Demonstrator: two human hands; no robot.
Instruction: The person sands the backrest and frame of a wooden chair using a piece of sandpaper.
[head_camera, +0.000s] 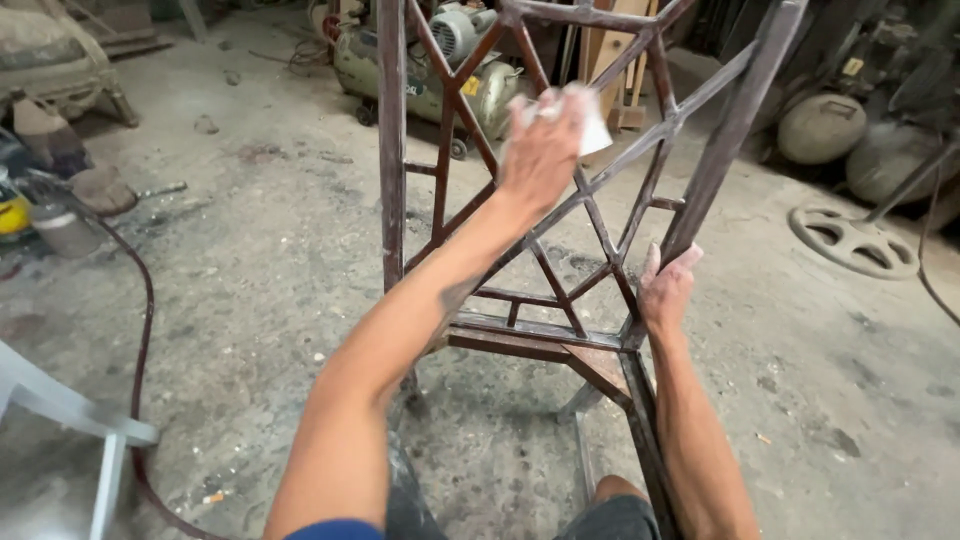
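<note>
Head view looks down along two bare forearms to a rusty metal chair frame (560, 300) standing on the dusty concrete floor (260, 280) of a workshop. Its back, a lattice of thin welded bars, rises in front of the person.

Left hand (543, 150) reaches up and presses a folded piece of white sandpaper or cloth (590, 125) against one of the slanted lattice bars; which of the two it is, the view does not settle. Its grip is closed on that sheet, fingers curled over it. Right hand (665, 290) wraps the lower part of the right upright, just above the seat corner, in a narrow grip that steadies the frame.

Judging from this, the step in hand is rubbing down the bars of the back, with the upper lattice being worked. A next stroke would call for firm pressure along the bar while the right hand holds the frame from rocking, and care at the welded joints where the sheet could snag.

An air compressor (430, 60) stands behind the frame, a dark hose (146, 300) curves across the floor at left, and a white plastic chair leg (70, 410) shows at the lower left.
</note>
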